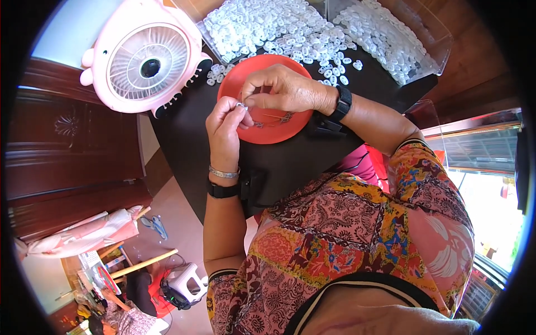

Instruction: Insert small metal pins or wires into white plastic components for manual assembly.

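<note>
Over a round orange-red plate [279,135], my two hands meet fingertip to fingertip. My left hand [224,123] pinches a small whitish plastic piece [241,105] between thumb and forefinger. My right hand [279,92] has its thumb and forefinger closed right beside that piece; what they grip, if anything, is too small to make out. Small thin metal parts [286,117] lie in the plate below the fingers. Each wrist wears a black band, and the left also has a silver bracelet [224,174].
Behind the plate, a large heap of small clear plastic pieces [251,28] fills one clear tray, and a second clear tray [444,56] holds more. Loose pieces [334,72] lie on the black table [178,151]. A pink fan [148,61] stands left. Another person [131,321] sits lower left.
</note>
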{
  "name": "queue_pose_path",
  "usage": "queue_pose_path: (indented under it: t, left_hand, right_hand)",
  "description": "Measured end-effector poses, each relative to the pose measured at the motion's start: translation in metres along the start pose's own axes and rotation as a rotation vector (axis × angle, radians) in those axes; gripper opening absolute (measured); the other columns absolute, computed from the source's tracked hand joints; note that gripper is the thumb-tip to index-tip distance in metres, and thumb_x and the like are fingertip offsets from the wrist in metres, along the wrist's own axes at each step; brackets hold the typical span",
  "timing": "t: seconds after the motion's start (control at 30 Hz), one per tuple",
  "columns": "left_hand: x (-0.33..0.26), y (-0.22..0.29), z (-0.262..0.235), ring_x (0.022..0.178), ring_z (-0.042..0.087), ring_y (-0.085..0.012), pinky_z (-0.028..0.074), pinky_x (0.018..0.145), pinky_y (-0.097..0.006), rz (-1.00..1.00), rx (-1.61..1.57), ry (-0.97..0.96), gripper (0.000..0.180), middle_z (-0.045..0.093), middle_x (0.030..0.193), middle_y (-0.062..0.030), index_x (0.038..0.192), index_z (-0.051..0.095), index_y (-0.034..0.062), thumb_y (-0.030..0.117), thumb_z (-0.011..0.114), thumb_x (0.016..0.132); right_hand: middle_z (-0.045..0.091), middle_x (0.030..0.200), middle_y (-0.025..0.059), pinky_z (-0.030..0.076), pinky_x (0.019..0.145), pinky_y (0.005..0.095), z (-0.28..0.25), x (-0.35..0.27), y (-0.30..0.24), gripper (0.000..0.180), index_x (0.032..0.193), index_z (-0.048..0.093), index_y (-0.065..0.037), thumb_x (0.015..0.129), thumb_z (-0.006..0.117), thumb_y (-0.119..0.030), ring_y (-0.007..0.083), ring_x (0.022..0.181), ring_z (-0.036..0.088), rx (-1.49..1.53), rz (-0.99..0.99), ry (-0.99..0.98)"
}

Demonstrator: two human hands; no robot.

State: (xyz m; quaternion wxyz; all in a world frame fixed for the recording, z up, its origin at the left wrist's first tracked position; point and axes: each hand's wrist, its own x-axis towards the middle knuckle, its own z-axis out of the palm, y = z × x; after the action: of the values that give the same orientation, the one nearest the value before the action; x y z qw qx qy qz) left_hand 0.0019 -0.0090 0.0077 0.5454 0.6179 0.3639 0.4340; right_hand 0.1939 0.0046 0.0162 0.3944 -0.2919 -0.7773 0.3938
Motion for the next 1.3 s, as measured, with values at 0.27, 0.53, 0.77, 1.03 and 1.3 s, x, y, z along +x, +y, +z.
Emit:
queue_pose_path:
  t: [0.27,0.53,0.77,1.03,1.3]
  left_hand:
    - [-0.0009,-0.0040,0.0027,0.065,0.055,-0.0118,0.043,0.062,-0.024,0.006,-0.024,-0.014,0.015,0.058,0.071,-0.0058,0.084,0.052,0.0021,0.013,0.045,0.090]
    - [-0.0016,-0.0055,0.0071,0.065,0.055,-0.0115,0.045,0.062,-0.024,0.040,-0.109,0.002,0.013,0.056,0.070,-0.0040,0.084,0.052,0.0011,0.012,0.048,0.090]
    - [-0.0019,-0.0035,0.0038,0.065,0.053,-0.0125,0.041,0.062,-0.025,0.015,-0.045,0.007,0.017,0.051,0.069,-0.0034,0.083,0.051,0.0019,0.015,0.045,0.092]
    - [-0.0020,-0.0023,0.0048,0.060,0.050,-0.0080,0.041,0.058,-0.023,0.034,0.018,0.001,0.013,0.051,0.066,-0.0017,0.079,0.052,0.0012,0.009,0.052,0.088]
    - [-0.0020,0.0013,0.0015,0.059,0.049,-0.0076,0.041,0.057,-0.023,0.015,0.067,-0.034,0.014,0.051,0.063,-0.0013,0.077,0.052,0.0009,0.011,0.053,0.087]
  right_hand:
    - [0.065,0.082,0.0037,0.048,0.072,0.0261,0.0012,0.0000,-0.0002,0.007,0.089,0.062,-0.001,0.087,0.063,-0.008,0.0105,0.078,0.061,0.002,0.009,0.020]
    - [0.066,0.080,0.0041,0.048,0.068,0.0261,0.0031,-0.0012,-0.0057,0.007,0.088,0.063,-0.002,0.086,0.064,-0.008,0.0109,0.075,0.062,-0.054,-0.007,0.085]
    - [0.064,0.077,0.0051,0.047,0.066,0.0275,-0.0039,-0.0002,-0.0059,0.007,0.085,0.061,-0.002,0.086,0.063,-0.009,0.0154,0.072,0.062,-0.115,-0.073,0.068]
    - [0.060,0.074,0.0083,0.045,0.062,0.0317,-0.0033,-0.0020,-0.0063,0.007,0.084,0.058,-0.004,0.087,0.059,-0.009,0.0229,0.067,0.059,-0.232,-0.079,0.033]
    - [0.059,0.075,0.0075,0.046,0.063,0.0319,-0.0058,-0.0023,-0.0050,0.007,0.084,0.057,-0.003,0.088,0.059,-0.008,0.0220,0.068,0.059,-0.210,-0.070,-0.025]
